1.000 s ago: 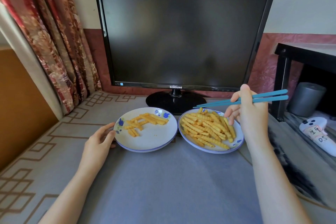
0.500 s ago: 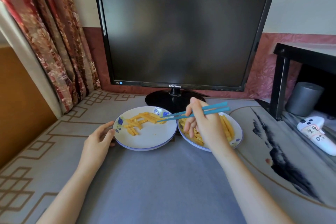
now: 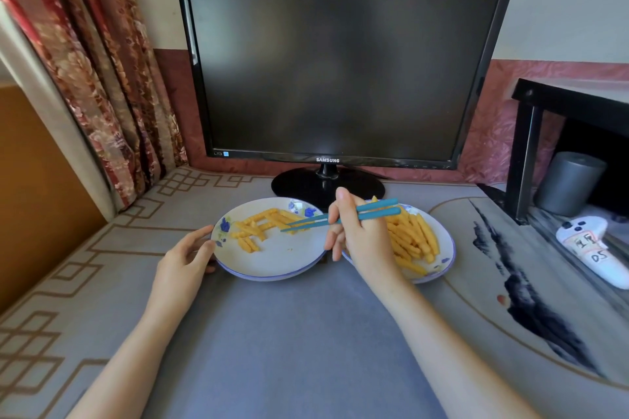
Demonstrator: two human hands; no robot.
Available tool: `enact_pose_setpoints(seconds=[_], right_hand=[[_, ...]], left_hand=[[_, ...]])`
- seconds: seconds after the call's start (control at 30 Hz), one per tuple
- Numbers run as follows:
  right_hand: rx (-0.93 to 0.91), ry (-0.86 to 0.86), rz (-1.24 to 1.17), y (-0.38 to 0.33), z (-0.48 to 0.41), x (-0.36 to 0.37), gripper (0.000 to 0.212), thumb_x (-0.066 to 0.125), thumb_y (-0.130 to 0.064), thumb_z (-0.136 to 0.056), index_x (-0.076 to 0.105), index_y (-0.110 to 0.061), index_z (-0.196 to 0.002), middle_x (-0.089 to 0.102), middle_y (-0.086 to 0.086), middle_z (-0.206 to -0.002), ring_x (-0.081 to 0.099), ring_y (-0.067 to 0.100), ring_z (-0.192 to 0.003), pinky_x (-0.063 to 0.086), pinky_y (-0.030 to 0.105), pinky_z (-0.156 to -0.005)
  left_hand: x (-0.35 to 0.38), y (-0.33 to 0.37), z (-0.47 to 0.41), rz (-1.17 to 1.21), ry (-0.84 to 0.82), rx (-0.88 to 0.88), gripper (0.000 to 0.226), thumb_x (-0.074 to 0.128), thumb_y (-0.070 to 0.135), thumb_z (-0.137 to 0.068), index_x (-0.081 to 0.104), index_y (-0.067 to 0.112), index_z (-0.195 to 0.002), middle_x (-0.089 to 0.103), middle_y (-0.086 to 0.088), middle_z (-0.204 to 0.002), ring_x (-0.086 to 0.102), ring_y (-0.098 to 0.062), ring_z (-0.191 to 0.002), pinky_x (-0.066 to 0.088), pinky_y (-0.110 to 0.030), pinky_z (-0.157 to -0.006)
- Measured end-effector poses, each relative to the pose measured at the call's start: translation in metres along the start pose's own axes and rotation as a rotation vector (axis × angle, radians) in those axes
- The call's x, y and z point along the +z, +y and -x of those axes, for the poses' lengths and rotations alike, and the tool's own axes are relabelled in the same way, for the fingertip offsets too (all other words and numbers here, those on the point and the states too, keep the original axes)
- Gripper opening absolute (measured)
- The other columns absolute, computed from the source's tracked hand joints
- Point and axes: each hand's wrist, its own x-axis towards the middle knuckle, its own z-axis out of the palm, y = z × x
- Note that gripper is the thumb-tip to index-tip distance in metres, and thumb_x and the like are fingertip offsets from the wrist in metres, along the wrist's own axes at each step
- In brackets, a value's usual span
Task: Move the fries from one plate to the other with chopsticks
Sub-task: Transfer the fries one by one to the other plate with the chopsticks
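Note:
Two white plates with blue flowers sit side by side on the grey table mat. The left plate [image 3: 279, 262] holds a small group of crinkle fries [image 3: 262, 224]. The right plate [image 3: 446, 255] carries a big heap of fries [image 3: 413, 238]. My right hand [image 3: 360, 235] grips a pair of teal chopsticks [image 3: 340, 219] above the gap between the plates, tips pointing left over the left plate's fries. I cannot tell whether a fry sits between the tips. My left hand [image 3: 185, 257] rests against the left plate's rim, fingers curled on it.
A black Samsung monitor [image 3: 340, 75] stands right behind the plates, its round base [image 3: 306, 185] almost touching them. A floral curtain [image 3: 88, 61] hangs at the left. At the right are a black shelf [image 3: 531, 146], a grey cylinder [image 3: 568, 184] and a white controller [image 3: 592, 245].
My right hand swung left with the chopsticks from above the right plate's far edge to the gap between the plates; tips now over the left plate. The left hand stayed on the rim.

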Motion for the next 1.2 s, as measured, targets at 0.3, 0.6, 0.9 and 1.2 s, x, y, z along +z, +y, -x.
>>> enact_pose_setpoints(seconds=[0.3, 0.6, 0.9, 1.2], right_hand=[[-0.109, 0.321, -0.030, -0.030, -0.004, -0.049, 0.045, 0.036, -0.032, -0.102, 0.048, -0.011, -0.064, 0.054, 0.014, -0.042, 0.042, 0.026, -0.031, 0.029, 0.017, -0.035], [-0.084, 0.594, 0.088, -0.031, -0.012, -0.100, 0.047, 0.035, -0.040, -0.099, 0.049, -0.014, -0.064, 0.054, 0.010, -0.037, 0.046, 0.028, -0.031, 0.036, 0.024, -0.039], [-0.031, 0.615, 0.237, -0.027, -0.011, -0.106, 0.047, 0.034, -0.038, -0.100, 0.051, -0.012, -0.065, 0.055, 0.007, -0.037, 0.045, 0.018, -0.027, 0.038, 0.018, -0.039], [-0.095, 0.585, 0.169, -0.033, -0.008, -0.099, 0.043, 0.036, -0.035, -0.099, 0.052, -0.013, -0.067, 0.055, 0.011, -0.040, 0.044, 0.023, -0.032, 0.037, 0.019, -0.039]], left_hand=[[0.000, 0.003, 0.003, -0.002, 0.008, 0.004, 0.029, 0.047, 0.013, -0.096, 0.061, 0.016, -0.122, 0.067, -0.005, -0.095, 0.062, -0.015, -0.072, 0.041, 0.002, -0.053], [0.000, 0.001, 0.001, 0.001, -0.003, -0.001, 0.030, 0.048, 0.013, -0.096, 0.062, 0.016, -0.122, 0.067, 0.003, -0.089, 0.063, -0.014, -0.073, 0.044, 0.001, -0.054], [0.000, 0.000, 0.001, -0.007, -0.005, -0.005, 0.030, 0.048, 0.014, -0.096, 0.062, 0.017, -0.122, 0.066, 0.009, -0.086, 0.063, -0.012, -0.073, 0.044, 0.000, -0.055], [0.000, 0.002, 0.002, -0.010, 0.001, -0.001, 0.030, 0.048, 0.015, -0.096, 0.062, 0.017, -0.123, 0.068, -0.001, -0.091, 0.063, -0.015, -0.073, 0.042, 0.001, -0.053]])
